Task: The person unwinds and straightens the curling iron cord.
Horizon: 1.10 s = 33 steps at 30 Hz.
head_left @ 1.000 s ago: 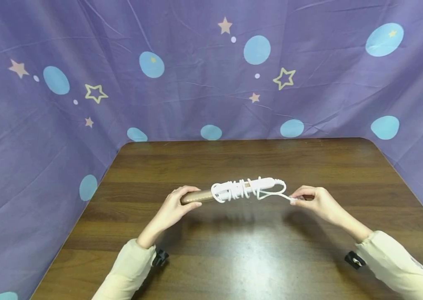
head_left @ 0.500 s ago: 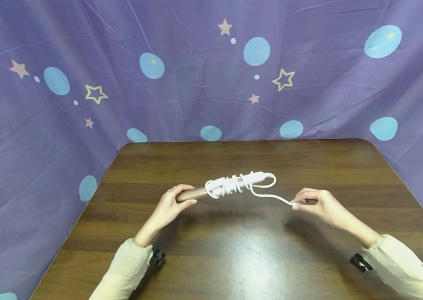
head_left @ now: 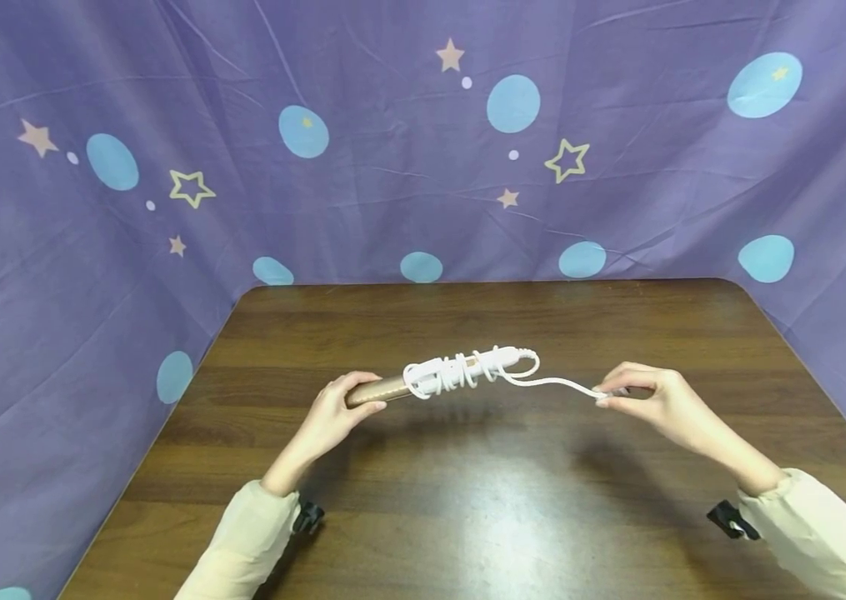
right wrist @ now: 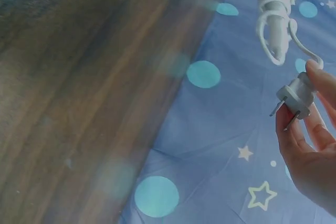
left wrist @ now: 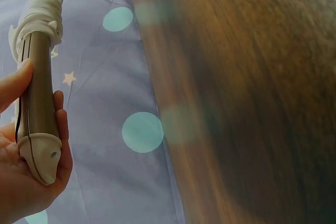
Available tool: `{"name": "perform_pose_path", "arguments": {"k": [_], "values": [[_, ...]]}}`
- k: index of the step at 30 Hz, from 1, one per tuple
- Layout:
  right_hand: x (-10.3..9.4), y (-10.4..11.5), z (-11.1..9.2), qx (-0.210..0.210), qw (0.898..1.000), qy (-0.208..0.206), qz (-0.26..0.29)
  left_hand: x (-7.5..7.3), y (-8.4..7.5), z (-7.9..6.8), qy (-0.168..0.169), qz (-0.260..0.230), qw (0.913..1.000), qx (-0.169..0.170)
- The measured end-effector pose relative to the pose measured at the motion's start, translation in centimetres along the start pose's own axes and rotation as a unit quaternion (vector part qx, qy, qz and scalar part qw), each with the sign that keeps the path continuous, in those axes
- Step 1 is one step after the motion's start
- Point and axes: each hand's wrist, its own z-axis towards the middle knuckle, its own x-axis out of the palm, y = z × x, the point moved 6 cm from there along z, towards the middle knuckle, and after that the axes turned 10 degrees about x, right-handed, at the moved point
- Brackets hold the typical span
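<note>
A curling iron with a gold barrel and white handle is held above the table, tilted slightly up to the right. Its white cord is wound several times around the handle. My left hand grips the barrel end; in the left wrist view, the thumb and fingers wrap the gold barrel near its white tip. My right hand pinches the cord's end. The right wrist view shows the two-pin plug between thumb and fingers, its metal prongs pointing away from the hand.
A brown wooden table spreads under both hands. Behind it and at the sides hangs a purple curtain with stars and blue dots. Small black devices sit at the wrists by the cream sleeves.
The right hand has moved right with the plug, drawing a longer stretch of cord out from the handle. The left hand and curling iron have shifted a little left.
</note>
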Motion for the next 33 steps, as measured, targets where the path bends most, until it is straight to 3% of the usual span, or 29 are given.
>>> {"name": "perform_pose_path", "arguments": {"k": [8, 16, 24, 33], "values": [[-1.5, 0.6, 1.0, 0.014, 0.999, -0.044, 0.018, -0.1, 0.1, -0.3, 0.012, 0.011, 0.9999, 0.006], [-2.3, 0.0, 1.9, 0.061, 0.993, -0.102, 0.012, -0.2, -0.1, -0.4, 0.033, 0.005, 0.9993, 0.019], [-2.4, -3.6, 2.1, 0.108, 0.987, -0.118, -0.001, -0.3, 0.0, -0.6, 0.047, -0.026, 0.9983, 0.020], [-2.3, -6.6, 1.9, 0.131, 0.986, -0.099, -0.038, -0.9, 0.1, -0.9, 0.031, -0.060, 0.9975, 0.021]]}}
